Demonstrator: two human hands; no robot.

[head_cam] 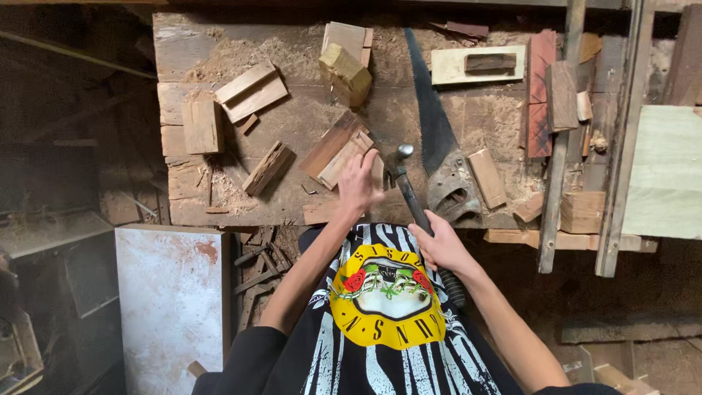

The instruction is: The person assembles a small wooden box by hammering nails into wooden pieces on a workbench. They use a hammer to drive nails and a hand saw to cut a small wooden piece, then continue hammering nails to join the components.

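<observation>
My right hand (441,246) grips the dark handle of a claw hammer (404,184), whose metal head points up over the workbench (307,124). My left hand (358,183) is flat on small wooden offcuts (340,150) at the bench's front edge, fingers spread, just left of the hammer head. A handsaw (437,139) lies on the bench immediately right of the hammer, blade pointing away from me.
Several wood blocks and planks (252,91) lie among sawdust on the bench. A pale frame holding a dark block (479,66) sits at the back right. Long battens (556,168) lean at the right. A white panel (172,292) stands below left.
</observation>
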